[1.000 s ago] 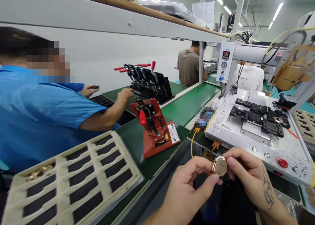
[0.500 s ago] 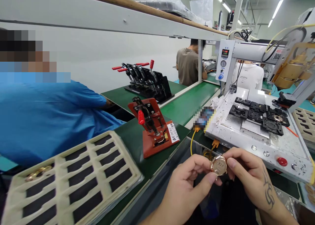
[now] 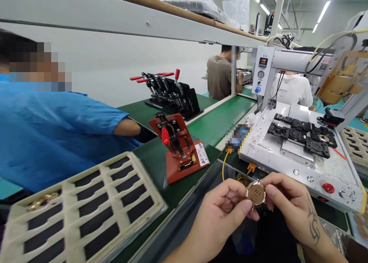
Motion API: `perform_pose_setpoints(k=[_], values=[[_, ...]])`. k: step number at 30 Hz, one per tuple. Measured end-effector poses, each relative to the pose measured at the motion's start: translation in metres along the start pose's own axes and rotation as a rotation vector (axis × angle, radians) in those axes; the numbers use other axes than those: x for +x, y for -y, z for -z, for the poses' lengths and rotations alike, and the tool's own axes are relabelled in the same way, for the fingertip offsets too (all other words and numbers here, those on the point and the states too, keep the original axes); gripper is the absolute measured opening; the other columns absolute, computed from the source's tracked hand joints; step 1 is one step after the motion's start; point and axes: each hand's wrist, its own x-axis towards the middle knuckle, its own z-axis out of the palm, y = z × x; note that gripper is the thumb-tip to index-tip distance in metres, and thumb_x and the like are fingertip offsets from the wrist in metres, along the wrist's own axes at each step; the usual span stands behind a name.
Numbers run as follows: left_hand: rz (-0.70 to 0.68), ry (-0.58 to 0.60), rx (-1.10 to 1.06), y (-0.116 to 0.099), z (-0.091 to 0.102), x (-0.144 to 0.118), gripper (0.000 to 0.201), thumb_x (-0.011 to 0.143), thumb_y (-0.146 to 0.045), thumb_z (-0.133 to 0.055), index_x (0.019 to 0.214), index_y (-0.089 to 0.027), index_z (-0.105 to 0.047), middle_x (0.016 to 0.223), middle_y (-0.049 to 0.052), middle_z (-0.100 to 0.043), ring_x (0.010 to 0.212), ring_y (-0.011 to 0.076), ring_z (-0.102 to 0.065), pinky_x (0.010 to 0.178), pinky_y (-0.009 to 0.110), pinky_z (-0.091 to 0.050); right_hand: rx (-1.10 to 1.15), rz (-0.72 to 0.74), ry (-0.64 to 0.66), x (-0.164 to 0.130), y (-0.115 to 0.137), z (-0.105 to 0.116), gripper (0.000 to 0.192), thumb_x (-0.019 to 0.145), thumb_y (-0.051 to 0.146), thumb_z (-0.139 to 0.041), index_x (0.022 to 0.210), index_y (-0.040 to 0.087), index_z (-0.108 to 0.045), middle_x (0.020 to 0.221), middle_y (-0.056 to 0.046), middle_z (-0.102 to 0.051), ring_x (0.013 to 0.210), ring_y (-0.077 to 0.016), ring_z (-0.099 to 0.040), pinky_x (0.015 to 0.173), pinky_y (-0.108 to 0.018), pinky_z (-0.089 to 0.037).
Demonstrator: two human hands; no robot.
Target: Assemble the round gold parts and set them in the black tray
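- Far to the left of my hands, a person in a blue shirt [image 3: 48, 136] leans over the green tabletop [image 3: 221, 121], one forearm stretched along it.
- Left of and nearer than my left hand lies a cream tray [image 3: 86, 209] with rows of dark pockets; a gold ring-shaped part [image 3: 40, 201] sits in a pocket at its far left corner.
- Up and left of my left hand, a red toggle-clamp fixture [image 3: 179, 148] stands tilted on the tabletop, with a row of black clamp fixtures [image 3: 169, 94] with red handles well beyond it.
- My left hand [image 3: 224, 217] pinches the left edge of a rose-gold watch case [image 3: 255, 194] between thumb and fingers.
- The watch case is held upright between both hands, in the air in front of the tabletop edge, its round face turned to me.
- My right hand [image 3: 290, 209] grips the case's right edge with the thumb and fingertips, so both hands close on the one piece.
- Just above my right hand is a white machine base [image 3: 290, 159] carrying black nest fixtures [image 3: 301, 134] and a red button [image 3: 327, 187].
- Farther back, two more people work at the line.
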Motion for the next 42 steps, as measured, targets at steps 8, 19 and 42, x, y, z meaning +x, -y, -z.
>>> perform_pose_setpoints(k=[8, 19, 42], values=[[0.026, 0.005, -0.063, -0.0001, -0.0018, -0.0015, 0.036, 0.091, -0.044, -0.09, 0.092, -0.016, -0.068, 0.082, 0.005, -0.081, 0.073, 0.0176, -0.08, 0.075, 0.026, -0.063, -0.031, -0.01, -0.006, 0.0003, -0.0009, 0.0009, 0.027, 0.105, 0.047, -0.072, 0.105, 0.022, -0.081, 0.083, -0.003, -0.077, 0.063, -0.0148, -0.066, 0.061, -0.026, -0.057], [0.034, 0.014, -0.091, 0.0012, -0.0038, -0.0006, 0.037, 0.09, -0.045, -0.091, 0.092, -0.015, -0.069, 0.083, 0.007, -0.083, 0.076, 0.0192, -0.081, 0.073, 0.026, -0.062, -0.012, -0.009, -0.013, -0.0005, 0.0003, -0.0019, 0.025, 0.104, 0.046, -0.074, 0.104, 0.022, -0.082, 0.086, -0.004, -0.079, 0.063, -0.0148, -0.067, 0.06, -0.026, -0.058], [0.054, 0.052, -0.144, 0.0066, -0.0028, 0.0031, 0.036, 0.09, -0.044, -0.091, 0.09, -0.015, -0.069, 0.082, 0.006, -0.081, 0.074, 0.0173, -0.079, 0.07, 0.025, -0.06, -0.05, 0.008, -0.015, -0.0026, 0.0021, -0.0006, 0.022, 0.105, 0.044, -0.072, 0.102, 0.024, -0.081, 0.089, -0.003, -0.079, 0.064, -0.0136, -0.066, 0.06, -0.024, -0.057]])
